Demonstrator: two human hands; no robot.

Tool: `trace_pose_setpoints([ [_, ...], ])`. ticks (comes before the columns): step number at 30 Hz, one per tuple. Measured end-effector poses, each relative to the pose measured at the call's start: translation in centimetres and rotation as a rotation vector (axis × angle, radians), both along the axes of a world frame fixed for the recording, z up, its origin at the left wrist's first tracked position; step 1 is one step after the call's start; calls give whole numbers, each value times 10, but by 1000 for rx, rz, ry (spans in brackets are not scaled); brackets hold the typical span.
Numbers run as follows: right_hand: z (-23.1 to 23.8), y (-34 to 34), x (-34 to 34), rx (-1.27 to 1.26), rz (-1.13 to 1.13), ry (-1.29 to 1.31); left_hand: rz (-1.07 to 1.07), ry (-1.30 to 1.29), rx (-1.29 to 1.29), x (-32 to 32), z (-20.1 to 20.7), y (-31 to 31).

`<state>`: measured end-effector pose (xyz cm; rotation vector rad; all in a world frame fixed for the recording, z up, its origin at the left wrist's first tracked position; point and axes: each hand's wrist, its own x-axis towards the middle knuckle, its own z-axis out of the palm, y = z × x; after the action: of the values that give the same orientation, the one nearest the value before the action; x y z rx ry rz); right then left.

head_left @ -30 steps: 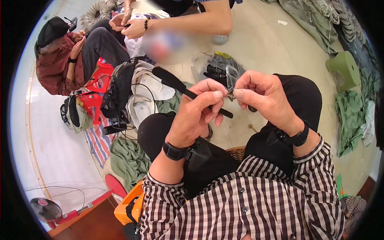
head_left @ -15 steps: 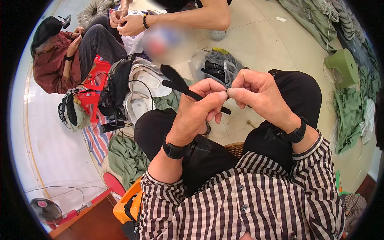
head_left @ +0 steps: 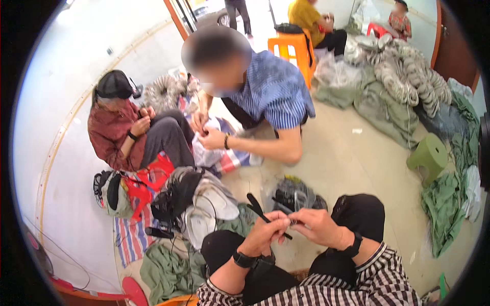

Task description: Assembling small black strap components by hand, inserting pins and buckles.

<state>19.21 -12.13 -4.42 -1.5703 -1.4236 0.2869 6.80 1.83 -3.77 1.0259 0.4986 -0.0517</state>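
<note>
Over my knees, my left hand (head_left: pixel 265 235) is closed around a long black strap (head_left: pixel 255 205). One end of the strap sticks out past the fingers, with a second black piece beside it. My right hand (head_left: pixel 317 227) is closed in a pinch, its fingertips meeting those of my left hand. Whatever small thing sits between the fingertips is too small to make out. Just beyond my hands, a clear plastic bag (head_left: pixel 304 190) of black items lies on the floor.
Nearby co-workers include a person in a striped shirt (head_left: pixel 283 84) and one in a dark red top (head_left: pixel 109 135). White and black gear (head_left: pixel 204 217) lies to the left beside green cloth (head_left: pixel 166 270). A green stool (head_left: pixel 429 158) and grey coils (head_left: pixel 403 71) stand right.
The view has tilted up, so the room and co-workers show more and my hands sit lower in the picture. Both hands keep their pinch, with the strap still in my left.
</note>
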Motion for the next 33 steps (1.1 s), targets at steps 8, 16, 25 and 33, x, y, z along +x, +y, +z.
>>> trace_pose_setpoints([
  [8, -9, -5, -2, -2, 46, 29, -46, -55, -15, -6, -20, -1],
  [16, 16, -3, 25, 26, -88, 1030, 51, -176, 41, 3, -30, 10],
  [25, -9, -2, 35, 403, 529, 1638, 1, -187, -177, 4, -18, 9],
  [33, -7, -6, 30, 368, 510, 1631, -16, -172, -87, 1, -15, -1],
])
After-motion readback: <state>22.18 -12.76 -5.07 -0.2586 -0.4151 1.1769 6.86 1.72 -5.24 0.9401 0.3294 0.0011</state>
